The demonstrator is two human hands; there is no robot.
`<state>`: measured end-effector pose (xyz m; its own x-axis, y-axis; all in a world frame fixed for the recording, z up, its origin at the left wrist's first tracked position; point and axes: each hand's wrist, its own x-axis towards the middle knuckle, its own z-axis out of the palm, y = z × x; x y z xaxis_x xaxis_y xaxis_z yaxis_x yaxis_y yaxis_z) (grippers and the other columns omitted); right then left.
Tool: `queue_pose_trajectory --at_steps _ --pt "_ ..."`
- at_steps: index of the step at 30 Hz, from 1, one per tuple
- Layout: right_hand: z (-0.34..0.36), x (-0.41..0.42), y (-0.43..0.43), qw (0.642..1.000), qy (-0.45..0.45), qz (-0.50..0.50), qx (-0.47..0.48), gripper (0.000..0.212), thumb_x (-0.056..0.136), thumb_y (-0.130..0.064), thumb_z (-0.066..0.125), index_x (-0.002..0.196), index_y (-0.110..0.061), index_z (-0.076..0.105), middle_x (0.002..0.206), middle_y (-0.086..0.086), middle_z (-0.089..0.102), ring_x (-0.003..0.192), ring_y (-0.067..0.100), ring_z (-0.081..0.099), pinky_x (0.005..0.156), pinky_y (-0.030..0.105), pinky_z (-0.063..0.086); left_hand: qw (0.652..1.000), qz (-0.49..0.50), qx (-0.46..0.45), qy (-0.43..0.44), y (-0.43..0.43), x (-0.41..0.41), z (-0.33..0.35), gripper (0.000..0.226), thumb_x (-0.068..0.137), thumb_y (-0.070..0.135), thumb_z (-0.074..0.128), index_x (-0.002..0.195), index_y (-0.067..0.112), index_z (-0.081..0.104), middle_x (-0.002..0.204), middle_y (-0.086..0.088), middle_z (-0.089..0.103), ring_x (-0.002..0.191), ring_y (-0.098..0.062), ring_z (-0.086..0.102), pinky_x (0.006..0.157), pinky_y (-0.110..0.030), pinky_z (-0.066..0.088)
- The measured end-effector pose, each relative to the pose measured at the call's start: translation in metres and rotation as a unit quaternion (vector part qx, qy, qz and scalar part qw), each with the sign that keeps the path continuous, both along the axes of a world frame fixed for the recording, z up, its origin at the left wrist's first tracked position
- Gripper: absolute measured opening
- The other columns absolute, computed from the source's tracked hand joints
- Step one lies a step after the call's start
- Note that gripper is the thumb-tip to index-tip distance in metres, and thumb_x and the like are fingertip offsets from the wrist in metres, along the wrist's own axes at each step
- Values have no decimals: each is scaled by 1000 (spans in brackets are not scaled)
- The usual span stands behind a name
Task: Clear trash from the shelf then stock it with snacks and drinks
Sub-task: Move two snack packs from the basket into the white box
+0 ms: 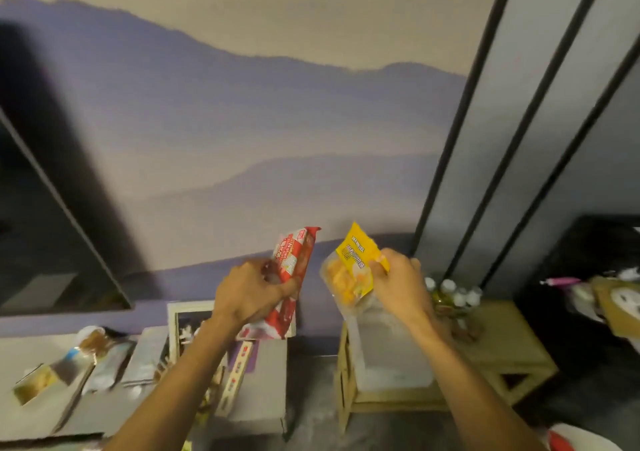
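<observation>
Both hands are raised in front of the mountain-patterned wall, each with a snack; the left hand [254, 291] has its fingers curled round the lower middle of a red packet [296, 260], thumb clamped across the front; the right hand [401, 288] pinches a yellow pouch [351, 269] by its right edge, thumb and fingertips pressed together on the film.

The red packet's long axis rises from near-left to far-right, its top end well above the knuckles and its bottom end hanging below the wrist; the yellow pouch stands nearly upright, and its body lies left of the fingers holding it, towards the other packet; the two snacks are near each other but apart.

The wooden shelf unit [502, 350] sits low and right, directly under the right forearm, with small white-capped bottles [453, 293] at its far edge; the right hand is plainly the nearer one, so the yellow pouch probably goes down first, swung right and lowered; the left hand hangs over grey boxes [256, 381], left of the shelf across a gap.

A pale wrapped slab seems to lie on the shelf top, though motion blur makes it hard to tell.
</observation>
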<state>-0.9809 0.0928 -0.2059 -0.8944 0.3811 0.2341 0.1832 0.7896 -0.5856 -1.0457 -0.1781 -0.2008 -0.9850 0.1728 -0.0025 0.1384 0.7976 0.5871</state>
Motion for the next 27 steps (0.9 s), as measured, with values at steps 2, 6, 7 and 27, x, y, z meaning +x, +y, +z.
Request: queue_pose_trajectory --at_steps 2,6,7,27 --pt "-5 3 36 999 -13 -32 4 21 104 -29 51 101 -13 65 107 12 71 88 25 42 72 37 37 1000 -26 -11 -10 41 -9 -6 83 73 83 67 135 27 65 123 3 76 91 -18 76 79 -33 58" --pt "-20 -2 105 996 -36 -77 21 23 105 -32 51 105 -13 65 106 14 70 95 35 56 77 41 45 998 -47 -14 -29 120 -27 -26 92 63 90 58 131 28 67 120 3 77 86 -17 74 73 -30 56" --pt "-26 -4 117 996 -40 -80 16 25 106 -32 50 106 -13 65 106 14 70 93 33 54 76 40 44 998 -43 -14 -39 135 -29 -34 95 62 92 58 132 28 66 121 3 76 87 -17 74 75 -31 56" --pt "-271 -77 221 985 -136 -96 -51 35 105 -25 55 72 -26 46 58 -12 43 53 -1 43 52 16 27 969 74 -72 -226 338 -53 -307 90 73 79 72 137 22 46 122 2 59 108 -25 70 90 -45 60"
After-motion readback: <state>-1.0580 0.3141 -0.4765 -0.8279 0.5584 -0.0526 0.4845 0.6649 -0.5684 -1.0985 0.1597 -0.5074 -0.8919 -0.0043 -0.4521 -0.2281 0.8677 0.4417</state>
